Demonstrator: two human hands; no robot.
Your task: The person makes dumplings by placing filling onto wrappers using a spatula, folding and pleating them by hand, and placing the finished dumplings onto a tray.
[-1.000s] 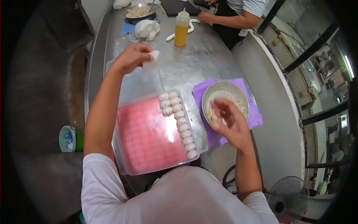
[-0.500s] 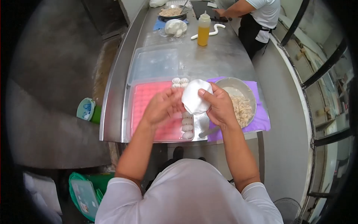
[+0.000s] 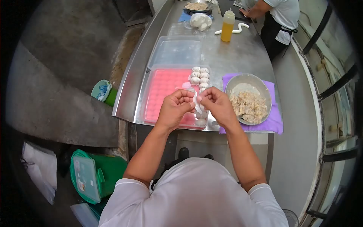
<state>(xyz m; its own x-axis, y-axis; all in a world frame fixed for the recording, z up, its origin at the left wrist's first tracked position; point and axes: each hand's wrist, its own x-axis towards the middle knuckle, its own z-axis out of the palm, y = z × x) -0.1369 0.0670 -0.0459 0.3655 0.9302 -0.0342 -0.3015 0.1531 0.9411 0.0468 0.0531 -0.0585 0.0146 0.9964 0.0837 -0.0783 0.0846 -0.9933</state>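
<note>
Between my hands is a thin round white dough wrapper [image 3: 197,103], seen nearly edge-on and bent. My left hand [image 3: 177,108] pinches its left side with thumb and fingers. On the other side, my right hand [image 3: 218,107] is closed on the wrapper's upper right edge. Both hands are over the right part of a clear plastic tray with a pink liner [image 3: 162,90]. Pleated white dumplings [image 3: 195,81] stand in rows along that side, some hidden by my hands. A metal bowl of pale chunky filling [image 3: 249,106] rests on a purple cloth [image 3: 278,113] to the right.
A clear lid [image 3: 176,51] lies behind the tray. Farther back are a squeeze bottle of yellow liquid [image 3: 227,28], a dough rope [image 3: 240,29], a wrapped dough lump [image 3: 200,21] and a pan of filling [image 3: 196,6]. A co-worker [image 3: 278,26] stands at the far right.
The wrapper was held out flat in my right hand, with my left hand beside it. Now it is turned edge-on and pinched by both hands. The camera view has shifted.
</note>
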